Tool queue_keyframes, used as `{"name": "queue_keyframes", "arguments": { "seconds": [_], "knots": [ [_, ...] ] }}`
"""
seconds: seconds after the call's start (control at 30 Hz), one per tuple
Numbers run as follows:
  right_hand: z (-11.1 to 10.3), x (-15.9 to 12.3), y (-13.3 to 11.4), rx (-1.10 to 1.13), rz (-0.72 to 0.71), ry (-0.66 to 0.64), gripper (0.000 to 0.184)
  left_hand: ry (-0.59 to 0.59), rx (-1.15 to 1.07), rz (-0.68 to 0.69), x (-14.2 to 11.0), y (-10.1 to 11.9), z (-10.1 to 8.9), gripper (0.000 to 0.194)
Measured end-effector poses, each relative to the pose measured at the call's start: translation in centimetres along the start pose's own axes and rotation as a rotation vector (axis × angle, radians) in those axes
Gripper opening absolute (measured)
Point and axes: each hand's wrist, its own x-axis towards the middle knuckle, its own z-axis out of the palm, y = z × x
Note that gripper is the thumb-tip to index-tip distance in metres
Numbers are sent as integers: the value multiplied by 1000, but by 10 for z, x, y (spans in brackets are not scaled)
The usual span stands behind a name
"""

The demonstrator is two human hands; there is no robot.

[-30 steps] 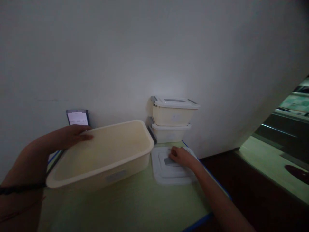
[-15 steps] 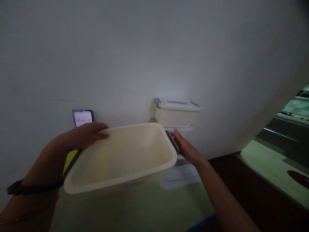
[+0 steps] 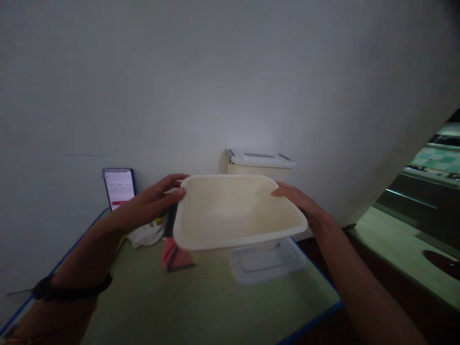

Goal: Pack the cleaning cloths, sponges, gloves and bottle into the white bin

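I hold an empty cream plastic tub (image 3: 233,218) in the air above the green table (image 3: 201,306). My left hand (image 3: 158,199) grips its left rim, fingers curled over the edge. On the right rim sits my right hand (image 3: 296,200), closed on it as well. Directly under the tub's right half a white lid (image 3: 268,262) lies flat on the table. Behind the tub, against the wall, a lidded cream box (image 3: 260,163) shows only its top.
A lit phone (image 3: 120,188) leans on the wall at the left. A white cloth (image 3: 145,235) and a red folded item (image 3: 175,256) lie on the table left of the tub. The table's blue edge (image 3: 309,326) runs front right, with dark floor beyond.
The tub has risen and moved right, over the lid. My right hand left the lid and took hold of the tub's right rim. The cloth and red item came into sight.
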Motion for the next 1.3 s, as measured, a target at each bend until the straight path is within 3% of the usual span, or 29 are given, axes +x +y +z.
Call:
{"name": "queue_keyframes", "arguments": {
  "seconds": [0.13,0.2,0.4,0.57,0.67,0.77,0.87,0.97,1.03,1.13,1.3],
  "knots": [
    [-32,-3,16,13,42,11,40,-233,-81,-48,7,-2,27,41],
    [-47,-3,32,-22,77,1,42,-280,-130,-49,11,-5,43,43],
    [-73,3,82,-264,106,50,36,-220,-90,61,21,-16,87,35],
    [-79,11,79,-531,19,254,30,-172,-30,6,22,-20,93,36],
    [-64,15,63,-667,-124,341,28,-165,21,-6,22,-19,91,38],
    [-28,11,48,-734,-252,302,24,-161,93,-50,22,-22,86,41],
    [13,-1,37,-828,-463,151,21,-204,180,-77,20,-26,80,41],
    [42,-14,33,-837,-431,-58,32,-277,207,-98,17,-27,77,44],
    [51,-18,33,-876,-423,-129,35,-321,195,-118,16,-25,77,45],
    [51,-17,32,-952,-442,-61,33,-339,161,-133,15,-20,80,43],
    [51,-15,24,-1016,-477,90,26,-163,129,-126,12,-28,76,37]
  ]
}}
